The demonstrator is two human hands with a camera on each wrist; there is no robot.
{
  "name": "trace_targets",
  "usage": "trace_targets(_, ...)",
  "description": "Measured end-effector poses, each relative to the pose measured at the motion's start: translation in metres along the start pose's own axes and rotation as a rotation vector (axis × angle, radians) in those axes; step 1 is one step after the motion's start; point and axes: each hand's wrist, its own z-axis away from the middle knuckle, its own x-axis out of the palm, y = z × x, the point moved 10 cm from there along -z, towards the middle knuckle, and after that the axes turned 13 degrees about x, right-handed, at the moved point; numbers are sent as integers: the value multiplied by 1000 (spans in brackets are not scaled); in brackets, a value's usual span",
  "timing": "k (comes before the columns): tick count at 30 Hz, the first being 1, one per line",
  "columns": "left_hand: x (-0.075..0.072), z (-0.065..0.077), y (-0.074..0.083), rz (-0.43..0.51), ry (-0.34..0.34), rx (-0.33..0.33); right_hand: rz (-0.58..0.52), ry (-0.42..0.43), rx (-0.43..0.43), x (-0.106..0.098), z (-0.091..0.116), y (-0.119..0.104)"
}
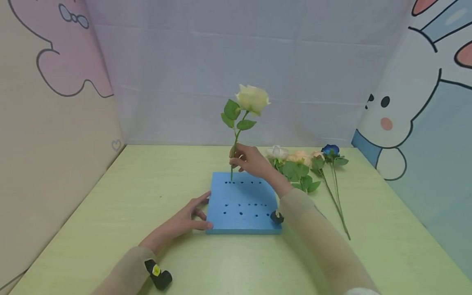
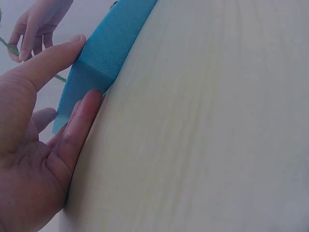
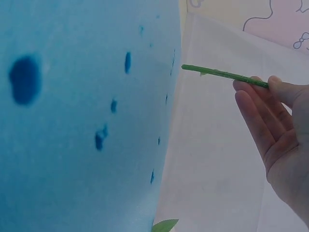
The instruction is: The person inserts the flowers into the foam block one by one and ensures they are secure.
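Note:
Between its thumb and fingers, my right hand pinches the green stem of a white rose. The rose stands upright, bloom at the top, with a few green leaves below it. Its bare stem end points down at the far row of holes in a blue foam board; in the right wrist view the end appears just off the surface. My left hand rests against the board's left side, thumb by the near corner. In the left wrist view its fingers look fairly straight against the board's side.
Right of the board lie more artificial flowers: a white bloom, peach blooms and a blue rose, with green leaves and long stems toward the near right. Everything is on a pale wooden table, with a light cloth behind.

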Motion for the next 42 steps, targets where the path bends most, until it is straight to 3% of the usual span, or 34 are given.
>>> trace_targets(12,0,1,-2,8,10,-27,1,-36,38,12,-9,13)
trace_targets(18,-1,1,0,-2,10,-16,17,-54,25,11,-6,5)
trace_targets(28,0,0,0,-6,12,-11,-39,24,18,3,-3,-3)
trace_targets(37,-1,-1,2,9,21,2,31,131,11,-3,-1,-3)
trace_targets(42,0,-1,1,-1,18,3,10,149,33,-5,-1,-1)
